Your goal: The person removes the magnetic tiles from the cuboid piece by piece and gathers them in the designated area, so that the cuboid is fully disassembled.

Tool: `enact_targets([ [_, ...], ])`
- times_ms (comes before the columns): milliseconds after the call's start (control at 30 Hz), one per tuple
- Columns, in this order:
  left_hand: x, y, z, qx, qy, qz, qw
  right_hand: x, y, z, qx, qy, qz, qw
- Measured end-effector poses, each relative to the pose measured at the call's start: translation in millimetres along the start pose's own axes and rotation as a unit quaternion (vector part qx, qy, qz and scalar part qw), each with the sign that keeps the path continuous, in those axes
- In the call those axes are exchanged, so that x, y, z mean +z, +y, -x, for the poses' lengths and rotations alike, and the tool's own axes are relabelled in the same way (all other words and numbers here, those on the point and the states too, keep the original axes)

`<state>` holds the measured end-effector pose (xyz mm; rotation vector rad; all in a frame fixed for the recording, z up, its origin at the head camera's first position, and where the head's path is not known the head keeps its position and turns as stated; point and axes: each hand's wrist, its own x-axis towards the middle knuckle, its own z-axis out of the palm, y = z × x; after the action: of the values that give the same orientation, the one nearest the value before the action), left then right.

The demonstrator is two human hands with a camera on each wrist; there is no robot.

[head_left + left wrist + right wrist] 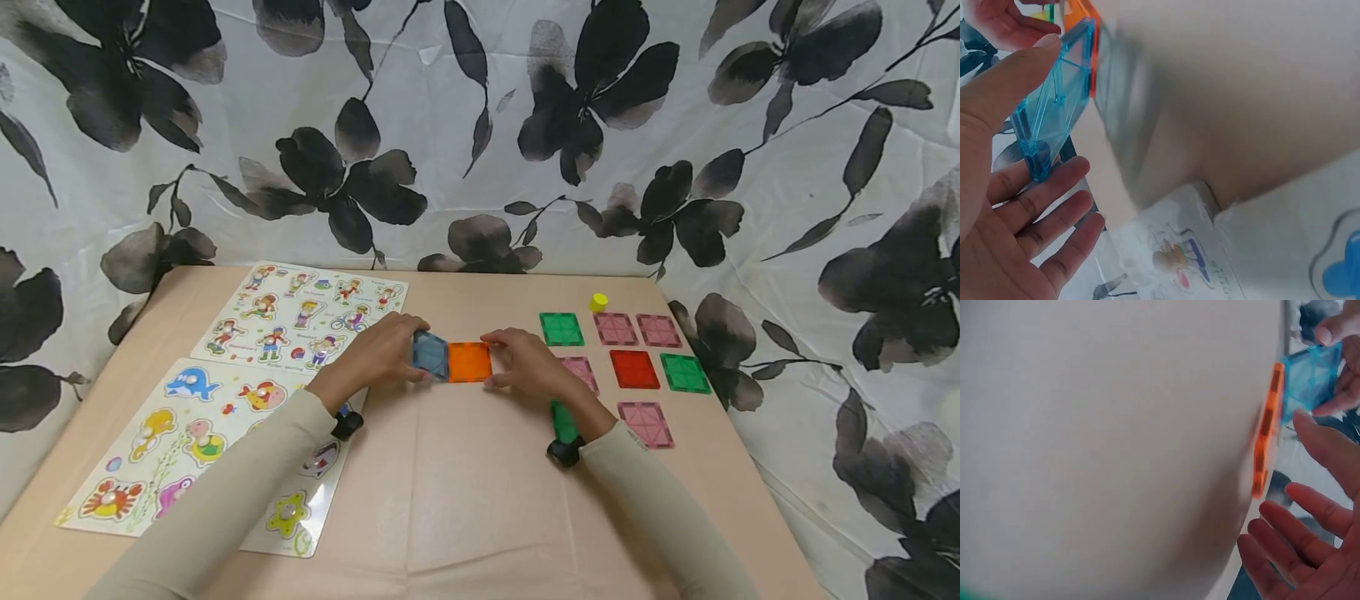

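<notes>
A clear blue square magnetic tile is pinched between the thumb and fingers of my left hand. It stands tilted up from the table, one edge against the orange square magnetic tile, as the left wrist view also shows for the blue tile. Flat on the table lies the orange tile. My right hand is at its right side, thumb and forefinger near the corners. In the right wrist view the fingers of this hand are spread and loosely bent beside the orange tile.
On the right lie several flat tiles: green, pink and red. A small yellow cylinder stands behind them. At left are two picture boards, one with children, one with sea animals, partly under my left arm.
</notes>
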<state>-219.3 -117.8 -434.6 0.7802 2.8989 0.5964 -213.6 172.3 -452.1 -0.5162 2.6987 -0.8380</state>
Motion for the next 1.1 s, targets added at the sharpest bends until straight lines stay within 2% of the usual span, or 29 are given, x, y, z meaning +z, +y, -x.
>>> enact_targets([
  [200,3.9,-5.7,-0.1,0.019,0.017,-0.036,0.999,9.5,-12.9,-17.9,-0.032,-0.021,0.09,0.9952],
  [467,9.1,-7.8,2.1,0.026,0.041,-0.036,0.9982,10.4,-18.4,-19.0,-0.049,-0.015,0.141,0.9887],
  [633,13.9,-4.1,4.0,0.04,0.056,-0.036,0.997,6.7,-17.0,-9.6,-0.058,0.001,0.158,0.9857],
  [733,16.4,1.6,5.1,0.049,0.066,-0.04,0.9959,3.0,-15.6,-1.2,-0.049,0.012,0.163,0.9854],
  [900,20.5,16.1,7.3,0.061,0.087,-0.037,0.9937,-5.2,-11.8,16.0,-0.023,0.026,0.16,0.9866],
  [1100,29.1,35.6,9.0,0.071,0.112,-0.034,0.9905,-15.6,-4.9,40.3,-0.013,0.043,0.146,0.9883],
])
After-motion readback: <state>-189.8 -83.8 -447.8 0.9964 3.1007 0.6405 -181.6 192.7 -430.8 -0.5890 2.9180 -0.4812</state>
